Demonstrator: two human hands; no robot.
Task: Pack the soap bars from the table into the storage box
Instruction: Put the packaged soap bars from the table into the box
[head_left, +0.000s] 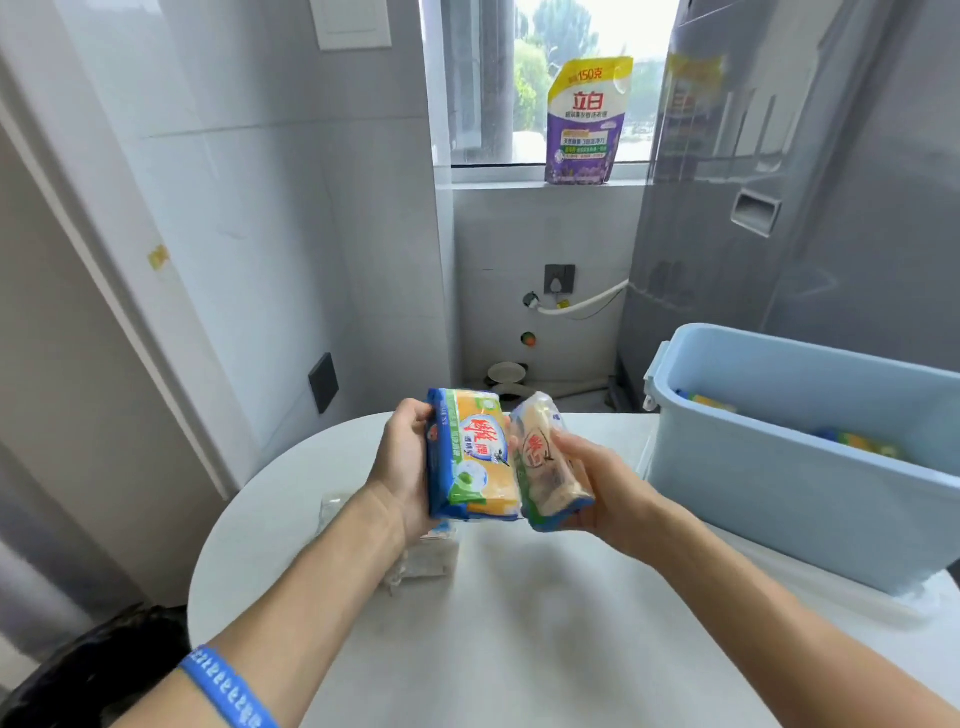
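Note:
My left hand (402, 462) grips a wrapped yellow soap bar (475, 457) with a blue and green label, held upright above the white round table (519, 623). My right hand (597, 483) holds a second soap bar (550, 462) in a clearer wrapper, tilted, right beside the first. The two bars almost touch. The light blue storage box (779, 483) stands on the table to the right, open at the top. Inside it lie other wrapped soap bars (857, 441).
Crumpled clear plastic wrapping (421, 561) lies on the table under my left wrist. A purple and yellow detergent pouch (584, 122) stands on the window sill. A grey appliance (779, 182) rises behind the box. A black bag (104, 665) sits at the lower left.

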